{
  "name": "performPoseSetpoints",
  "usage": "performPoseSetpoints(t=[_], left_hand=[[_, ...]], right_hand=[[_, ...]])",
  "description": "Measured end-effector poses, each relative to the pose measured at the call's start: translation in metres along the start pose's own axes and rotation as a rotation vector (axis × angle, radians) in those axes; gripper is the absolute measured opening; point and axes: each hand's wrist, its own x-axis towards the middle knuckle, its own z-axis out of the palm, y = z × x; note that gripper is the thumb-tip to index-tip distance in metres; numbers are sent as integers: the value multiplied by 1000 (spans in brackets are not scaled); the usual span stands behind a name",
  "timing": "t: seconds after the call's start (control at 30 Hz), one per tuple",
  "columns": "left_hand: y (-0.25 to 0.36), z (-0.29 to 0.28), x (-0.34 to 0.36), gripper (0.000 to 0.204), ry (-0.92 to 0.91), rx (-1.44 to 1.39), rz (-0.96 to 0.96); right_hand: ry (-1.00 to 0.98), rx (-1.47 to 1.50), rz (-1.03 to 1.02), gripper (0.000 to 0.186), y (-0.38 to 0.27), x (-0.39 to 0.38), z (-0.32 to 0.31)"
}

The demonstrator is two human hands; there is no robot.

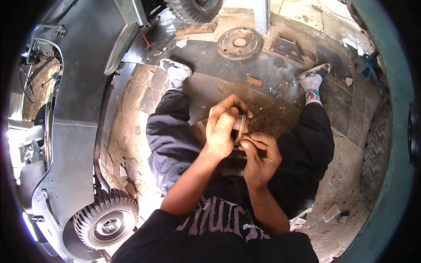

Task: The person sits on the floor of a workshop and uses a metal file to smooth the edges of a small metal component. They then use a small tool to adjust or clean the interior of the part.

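Observation:
My left hand (222, 127) is wrapped round a small round metal part (240, 126) with grooved bands along its edge, somewhat like a piston. It is held up in front of me, between my spread knees. My right hand (262, 154) is closed in a pinch at the lower rim of this part, thumb and forefinger together. Whatever lies between those fingertips is too small to make out. The far side of the part is hidden by my left fingers.
A rusty round plate (239, 44) and a flat metal block (287, 50) lie ahead on the dirty floor, near a metal post (262, 16). A grey vehicle body (76, 87) with a wheel (108, 222) stands at left. A green body panel (397, 131) curves along the right.

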Motion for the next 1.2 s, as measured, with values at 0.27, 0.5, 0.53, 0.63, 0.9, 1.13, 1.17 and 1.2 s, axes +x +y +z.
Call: performPoseSetpoints(t=[0.27,0.5,0.53,0.63,0.9,1.13,1.17,1.2], left_hand=[[1,-1,-2,40,-21,-89,-24],[-1,-1,-9,52,13,-42,3],[-1,-2,-10,53,21,-48,-19],[2,-6,-14,54,39,-85,-70],[-2,-20,-21,49,78,-108,88],[-4,-30,-19,47,138,-189,76],[-4,-30,-20,48,133,-200,89],[-4,-30,-20,48,135,-206,88]], right_hand=[[-61,50,-91,23,-15,11,-10],[-163,115,29,17,-24,5,-17],[-186,132,7,16,-26,7,-19],[-226,104,19,17,-26,10,-19],[-328,154,110,28,-29,15,-13],[-292,-50,-30,27,-30,21,-4],[-311,-103,-63,25,-30,24,-5],[-304,-131,-72,24,-28,26,-5]])
